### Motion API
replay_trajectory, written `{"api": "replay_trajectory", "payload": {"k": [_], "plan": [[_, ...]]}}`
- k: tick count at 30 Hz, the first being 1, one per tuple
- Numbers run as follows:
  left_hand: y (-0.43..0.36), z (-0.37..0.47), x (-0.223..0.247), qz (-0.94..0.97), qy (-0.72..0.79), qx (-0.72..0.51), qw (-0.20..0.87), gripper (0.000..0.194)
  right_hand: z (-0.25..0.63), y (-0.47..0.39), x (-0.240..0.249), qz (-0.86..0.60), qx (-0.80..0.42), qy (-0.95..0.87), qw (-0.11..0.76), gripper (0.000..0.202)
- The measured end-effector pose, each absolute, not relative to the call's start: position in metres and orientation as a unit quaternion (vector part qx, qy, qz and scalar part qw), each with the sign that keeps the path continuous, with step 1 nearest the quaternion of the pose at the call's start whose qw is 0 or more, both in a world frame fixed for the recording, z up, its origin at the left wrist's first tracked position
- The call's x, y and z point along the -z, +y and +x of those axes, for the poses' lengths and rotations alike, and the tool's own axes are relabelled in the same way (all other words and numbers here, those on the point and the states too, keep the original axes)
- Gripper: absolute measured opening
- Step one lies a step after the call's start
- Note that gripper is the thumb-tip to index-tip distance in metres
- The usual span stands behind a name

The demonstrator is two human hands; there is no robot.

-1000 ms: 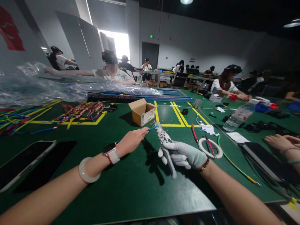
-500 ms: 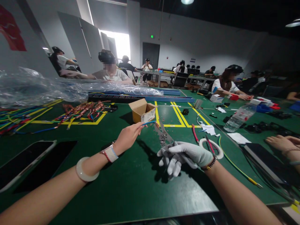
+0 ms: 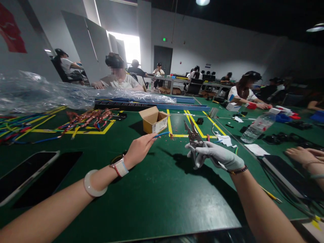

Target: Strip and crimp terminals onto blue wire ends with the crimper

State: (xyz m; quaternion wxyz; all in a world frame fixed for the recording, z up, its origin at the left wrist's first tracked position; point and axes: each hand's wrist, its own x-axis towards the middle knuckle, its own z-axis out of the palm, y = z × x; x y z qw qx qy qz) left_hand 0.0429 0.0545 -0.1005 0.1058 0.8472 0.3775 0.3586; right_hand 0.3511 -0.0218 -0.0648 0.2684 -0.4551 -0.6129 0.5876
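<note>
My left hand (image 3: pixel 139 148), bare, pinches a short blue wire (image 3: pixel 162 134) whose tip points right, with a little bare copper at the end. In my right hand (image 3: pixel 214 156), which wears a white glove, is a pair of wire strippers (image 3: pixel 194 138). Their metal jaws point up and to the left, apart from the wire. Small copper scraps (image 3: pixel 174 135) are scattered on the table around the wire tip. A small open cardboard box (image 3: pixel 155 121) stands just behind the wire.
Stripped copper wires (image 3: pixel 91 119) and coloured cables (image 3: pixel 15 126) lie at the left. Two dark flat devices (image 3: pixel 48 175) rest front left. At right are a plastic bottle (image 3: pixel 260 125), white paper scraps (image 3: pixel 225 139) and a co-worker's hands (image 3: pixel 303 155). Plastic wrap (image 3: pixel 43 91) covers the back left.
My right hand has moved right with the wire strippers, whose jaws have come away from the blue wire's tip. My left hand has stayed nearly in place.
</note>
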Motion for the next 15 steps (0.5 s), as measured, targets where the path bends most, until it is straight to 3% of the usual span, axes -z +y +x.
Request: {"api": "replay_trajectory", "payload": {"k": [8,15], "plan": [[0.047,0.048,0.097,0.836,0.376,-0.380,0.123,0.037,0.326,-0.015,0.084,-0.564,-0.309,-0.698,0.315,0.045],[0.039,0.052,0.092,0.826,0.361,-0.405,0.153,0.033,0.310,-0.022,0.086,-0.571,-0.277,-0.716,0.291,0.043]]}}
